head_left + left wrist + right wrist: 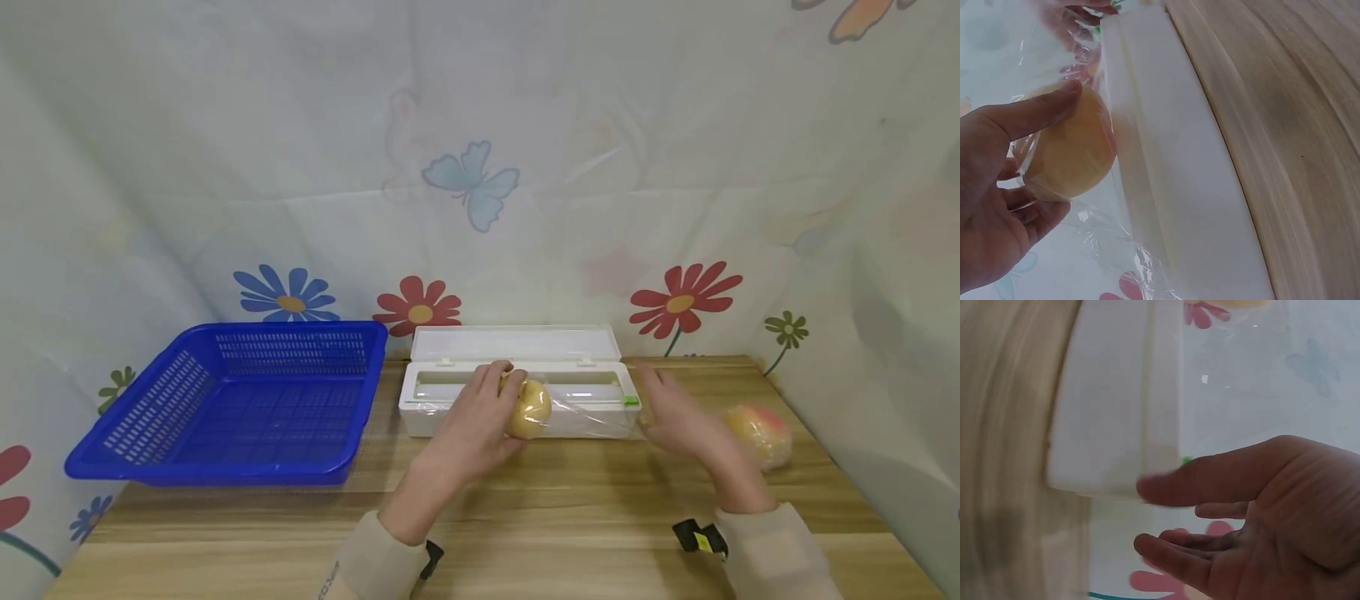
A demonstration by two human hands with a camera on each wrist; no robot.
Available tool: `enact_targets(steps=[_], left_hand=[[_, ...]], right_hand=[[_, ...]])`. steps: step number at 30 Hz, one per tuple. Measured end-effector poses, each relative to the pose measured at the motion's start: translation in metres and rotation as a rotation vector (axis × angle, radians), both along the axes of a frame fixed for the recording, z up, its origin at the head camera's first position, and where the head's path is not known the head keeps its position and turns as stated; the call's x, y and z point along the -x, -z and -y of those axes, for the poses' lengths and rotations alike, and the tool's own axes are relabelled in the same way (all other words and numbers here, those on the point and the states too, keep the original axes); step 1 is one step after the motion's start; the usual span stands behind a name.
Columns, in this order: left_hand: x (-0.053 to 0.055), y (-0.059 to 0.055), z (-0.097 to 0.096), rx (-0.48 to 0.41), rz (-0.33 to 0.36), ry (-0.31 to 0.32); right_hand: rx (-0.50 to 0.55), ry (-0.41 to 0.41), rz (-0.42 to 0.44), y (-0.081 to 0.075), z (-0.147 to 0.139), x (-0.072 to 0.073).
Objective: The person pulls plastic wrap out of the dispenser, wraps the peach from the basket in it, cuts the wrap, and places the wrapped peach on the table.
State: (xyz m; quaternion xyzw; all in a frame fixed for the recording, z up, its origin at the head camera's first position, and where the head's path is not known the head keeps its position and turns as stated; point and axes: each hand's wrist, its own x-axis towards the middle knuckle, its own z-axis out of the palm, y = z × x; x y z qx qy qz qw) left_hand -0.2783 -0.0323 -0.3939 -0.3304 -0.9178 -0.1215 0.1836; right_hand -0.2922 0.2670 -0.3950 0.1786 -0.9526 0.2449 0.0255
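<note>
My left hand [476,421] grips a round yellow fruit [532,410] in front of a white cling film dispenser [420,422]. In the left wrist view, the thumb lies across the top of the fruit and the other fingers curl beneath it. Clear cling film [1091,228] covers the fruit and stretches along the dispenser. At the dispenser's right end, beside its green slider [631,400], is my right hand [675,414]. Its thumb and fingers stand apart in the right wrist view [1229,512], with nothing visible between them.
A blue plastic basket [225,475] stands on the left of the wooden table [570,517]. Right of my right hand lies a yellow and red fruit [767,437] wrapped in film. The dispenser's lid [517,342] leans back, raised, before a flowered cloth backdrop [540,275].
</note>
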Motion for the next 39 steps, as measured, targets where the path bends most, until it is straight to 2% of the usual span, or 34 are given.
enact_targets(steps=[4,7,9,12,17,24,31,39], left_hand=[[0.001,-0.001,0.001,0.016,-0.014,-0.006],[0.002,-0.002,0.002,0.02,-0.012,-0.012],[0.001,-0.003,0.002,0.022,-0.001,-0.017],[0.001,-0.004,0.002,0.036,0.011,-0.018],[0.001,-0.004,0.001,0.046,0.003,-0.014],[0.001,-0.002,0.001,0.032,0.013,-0.017],[0.0,-0.001,0.003,0.005,0.029,-0.011],[-0.002,-0.002,0.004,0.022,0.073,-0.024]], right_hand=[[0.111,-0.075,0.021,0.011,0.0,0.01],[0.207,-0.132,-0.006,0.018,0.0,0.017],[0.23,-0.142,-0.029,0.023,0.0,0.021],[0.189,-0.12,-0.064,0.028,0.001,0.023],[0.063,-0.054,-0.104,0.031,0.005,0.022],[-0.011,0.007,-0.08,0.032,0.013,0.02],[-0.015,0.047,-0.044,0.031,0.016,0.019],[-0.032,0.057,-0.081,0.036,0.017,0.02]])
